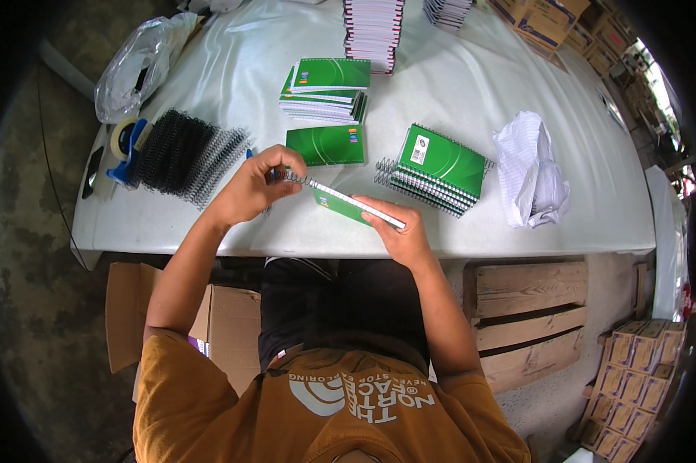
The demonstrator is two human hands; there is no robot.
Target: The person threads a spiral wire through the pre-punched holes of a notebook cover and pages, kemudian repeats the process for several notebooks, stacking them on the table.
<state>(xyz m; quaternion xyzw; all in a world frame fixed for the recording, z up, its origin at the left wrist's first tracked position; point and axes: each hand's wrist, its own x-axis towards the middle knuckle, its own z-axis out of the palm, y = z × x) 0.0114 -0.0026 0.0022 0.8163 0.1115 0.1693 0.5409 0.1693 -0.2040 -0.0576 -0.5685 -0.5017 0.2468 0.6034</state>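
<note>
My right hand (398, 228) grips a green-covered notebook (336, 205) by one end, its punched edge turned upward. Pinched in my left hand (259, 185) is a wire spiral coil (300, 179), which meets the notebook's left end. Just beyond, a single green notebook (326, 147) lies flat on the table, and behind it rises a stack of green notebooks (328, 75). To the right of my hands is a pile of spiral-bound green notebooks (444, 162), with loose coil ends sticking out at its sides. A small blue piece by my left fingers is mostly hidden.
Black and silver coils (179, 154) lie at the left, beside a blue tape dispenser (125, 150) and a clear plastic bag (143, 65). Crumpled white paper (529, 170) sits at the right. A tall notebook stack (372, 31) stands at the back. Cardboard boxes (545, 19) are beyond the table.
</note>
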